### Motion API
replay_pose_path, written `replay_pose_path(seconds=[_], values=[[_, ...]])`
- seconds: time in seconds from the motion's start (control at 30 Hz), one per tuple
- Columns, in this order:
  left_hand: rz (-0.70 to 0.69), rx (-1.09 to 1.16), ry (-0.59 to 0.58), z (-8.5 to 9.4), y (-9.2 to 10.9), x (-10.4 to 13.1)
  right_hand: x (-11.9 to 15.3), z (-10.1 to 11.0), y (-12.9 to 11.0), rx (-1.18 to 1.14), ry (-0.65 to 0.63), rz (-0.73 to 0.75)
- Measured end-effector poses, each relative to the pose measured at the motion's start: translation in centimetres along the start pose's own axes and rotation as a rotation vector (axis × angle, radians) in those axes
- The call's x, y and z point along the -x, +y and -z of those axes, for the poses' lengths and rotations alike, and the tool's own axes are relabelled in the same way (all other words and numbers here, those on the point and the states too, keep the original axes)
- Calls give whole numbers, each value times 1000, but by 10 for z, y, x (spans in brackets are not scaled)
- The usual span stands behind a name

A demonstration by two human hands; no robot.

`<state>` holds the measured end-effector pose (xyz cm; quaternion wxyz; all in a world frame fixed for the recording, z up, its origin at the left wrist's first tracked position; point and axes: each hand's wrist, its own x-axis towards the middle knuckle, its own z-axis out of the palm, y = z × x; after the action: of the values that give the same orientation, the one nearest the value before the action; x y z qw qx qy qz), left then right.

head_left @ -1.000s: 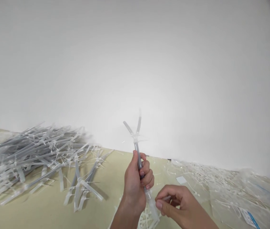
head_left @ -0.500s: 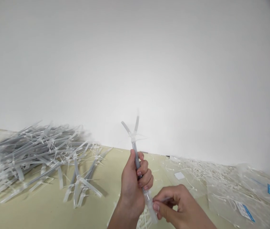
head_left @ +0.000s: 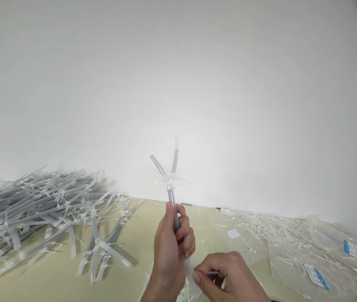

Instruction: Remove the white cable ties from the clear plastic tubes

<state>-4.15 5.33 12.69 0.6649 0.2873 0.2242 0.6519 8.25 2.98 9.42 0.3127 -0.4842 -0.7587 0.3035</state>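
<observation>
My left hand [head_left: 172,251] is wrapped round a grey, translucent tube assembly [head_left: 171,198], held upright. Above the fist the tube splits into two short branches in a Y, and thin tie ends stick out at the joint. Below the fist a clear, whitish tube end [head_left: 191,279] points down. At that lower end, my right hand [head_left: 225,279] pinches a thin white strip, seemingly a cable tie [head_left: 210,273], between thumb and fingers. Whether the strip loops round the tube cannot be made out.
A big heap of similar tube assemblies [head_left: 55,201] lies on the yellowish table [head_left: 128,285] at left. To the right are clear plastic bags [head_left: 292,268] with blue-and-white labels and loose white cable ties [head_left: 260,222]. A white wall [head_left: 178,84] rises behind.
The view has shifted slightly. Both hands and the tube assembly appear a little further left in the picture. My grips stay the same, with the right fingers still at the tube's lower end.
</observation>
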Motion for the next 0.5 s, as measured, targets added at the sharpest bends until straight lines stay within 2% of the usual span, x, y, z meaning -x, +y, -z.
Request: replay_pose_path(seconds=[0.2, 0.3, 0.4, 0.5], values=[[60, 11, -82, 3, 4, 1, 3, -3, 2, -86, -11, -3], [71, 2, -112, 4, 5, 3, 7, 3, 2, -143, 8, 2], [80, -53, -194, 4, 8, 8, 14, 18, -1, -218, 112, 22], [122, -150, -294, 1, 11, 15, 20, 34, -3, -311, 313, 37]])
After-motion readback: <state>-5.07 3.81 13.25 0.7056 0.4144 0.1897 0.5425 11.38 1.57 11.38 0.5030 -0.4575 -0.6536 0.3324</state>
